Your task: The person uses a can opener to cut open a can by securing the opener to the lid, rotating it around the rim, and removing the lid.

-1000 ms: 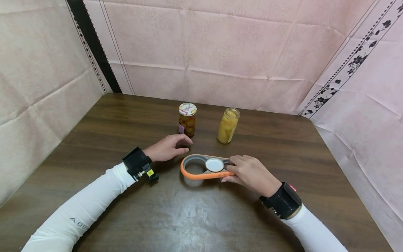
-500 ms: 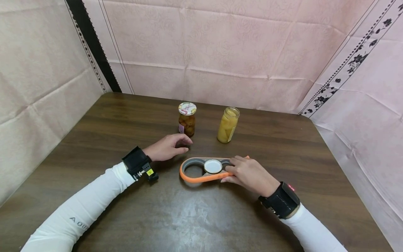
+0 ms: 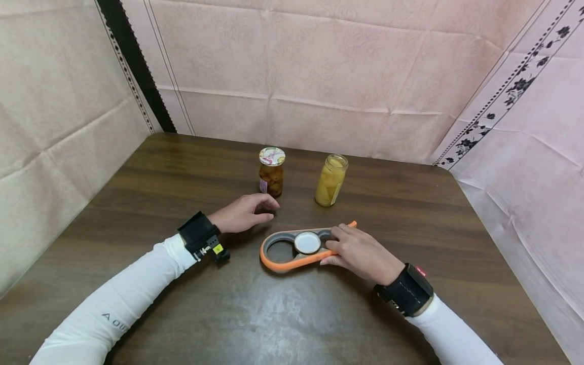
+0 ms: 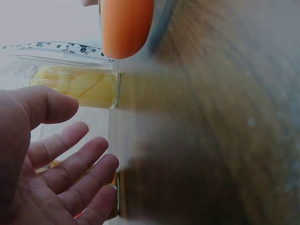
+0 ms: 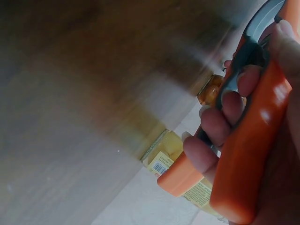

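My right hand (image 3: 360, 251) gripped the orange jar opener (image 3: 292, 248), left hand (image 3: 242, 214) loose and empty; a firm handle grip seemed best.

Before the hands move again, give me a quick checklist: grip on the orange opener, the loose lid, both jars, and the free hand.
1. Right hand grips the orange and grey jar opener: ok, fingers curled round its handle.
2. White round lid seated in the opener's middle ring: ok, though whether it is clamped, cannot tell.
3. Tall glass jar of yellow fruit upright and lidless: ok.
4. Short glass jar with the patterned lid upright and capped: ok.
5. Left hand free: ok, it rests on the brown wooden table, holding nothing.
6. Opener lying flat on the table: cannot tell.
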{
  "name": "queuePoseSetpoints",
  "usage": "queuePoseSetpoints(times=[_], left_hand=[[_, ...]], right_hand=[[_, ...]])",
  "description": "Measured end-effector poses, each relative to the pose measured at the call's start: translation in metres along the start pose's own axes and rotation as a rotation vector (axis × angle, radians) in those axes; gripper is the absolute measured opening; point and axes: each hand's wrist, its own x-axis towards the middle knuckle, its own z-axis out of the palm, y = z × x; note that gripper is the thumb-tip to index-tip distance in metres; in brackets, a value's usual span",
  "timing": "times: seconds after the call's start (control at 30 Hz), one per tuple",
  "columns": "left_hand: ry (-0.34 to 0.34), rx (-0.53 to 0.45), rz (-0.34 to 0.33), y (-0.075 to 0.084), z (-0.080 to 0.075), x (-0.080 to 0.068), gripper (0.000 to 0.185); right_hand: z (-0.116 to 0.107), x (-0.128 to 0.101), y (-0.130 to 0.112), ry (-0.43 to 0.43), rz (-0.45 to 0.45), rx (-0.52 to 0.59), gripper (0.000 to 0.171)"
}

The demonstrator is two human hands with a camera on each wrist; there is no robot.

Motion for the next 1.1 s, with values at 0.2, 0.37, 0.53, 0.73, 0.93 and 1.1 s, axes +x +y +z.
queuePoseSetpoints(times=[0.2,0.37,0.53,0.73,0.93,1.1], left_hand=[[-0.006,-0.004,-0.002,-0.0005,0.0003,0.0000,0.031],[-0.014,-0.009,-0.007,-0.0011,0.0008,0.0006,0.030],[-0.014,-0.006,-0.010,-0.0007,0.0008,0.0011,0.030],[-0.015,-0.005,-0.009,-0.0009,0.0009,0.0013,0.030],[-0.014,-0.006,-0.006,-0.0010,0.0013,0.0016,0.030],[-0.016,-0.006,-0.013,-0.0008,0.0017,0.0017,0.030]], right_hand=[[0.0014,-0.0006,0.0004,-0.010,0.005,-0.001,0.033],[0.0020,-0.0008,0.0007,-0.014,0.008,0.008,0.033],[0.0027,-0.0007,0.0011,-0.038,0.004,0.029,0.032],[0.0005,-0.0003,0.0002,-0.083,0.017,0.056,0.032],[0.0002,0.0003,0.0000,-0.085,0.011,0.047,0.034],[0.0009,0.0001,-0.0001,-0.075,0.009,0.047,0.037]])
